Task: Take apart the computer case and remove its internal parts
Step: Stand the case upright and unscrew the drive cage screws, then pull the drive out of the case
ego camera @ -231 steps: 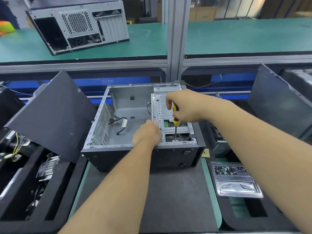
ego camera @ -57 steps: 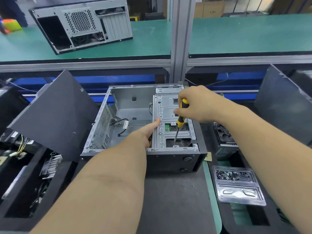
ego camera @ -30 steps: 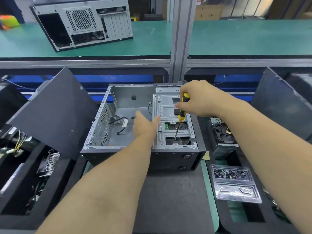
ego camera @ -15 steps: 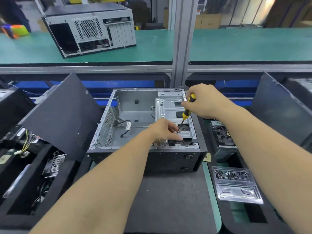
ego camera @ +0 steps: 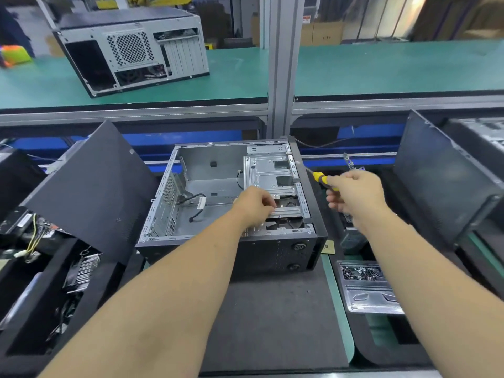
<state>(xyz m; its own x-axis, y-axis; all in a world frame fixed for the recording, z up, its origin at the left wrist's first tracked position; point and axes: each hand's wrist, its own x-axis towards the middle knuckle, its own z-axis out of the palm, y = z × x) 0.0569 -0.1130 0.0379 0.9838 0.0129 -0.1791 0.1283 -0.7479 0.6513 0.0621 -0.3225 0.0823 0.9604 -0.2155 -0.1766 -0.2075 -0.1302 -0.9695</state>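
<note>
Left hand (ego camera: 255, 205) fingers curled on drive cage (ego camera: 271, 184) edge, likely to lift it; right hand (ego camera: 354, 196) grips screwdriver (ego camera: 321, 179) clear at 3 o'clock.

Computer case (ego camera: 231, 214): black shell, bare grey steel interior, lying on its side with the open side facing up, front panel toward the viewer, resting on a dark mat. Main cavity mostly bare; a short black cable (ego camera: 195, 204) with a white tag lies loose on the floor of the cavity, near the perforated rear wall on the left. Drive cage (ego camera: 271, 184): silver stamped-metal bracket with rectangular cut-outs, seated along the right side of the case, running front to back. Two round ports show on the front panel, lower right.
</note>
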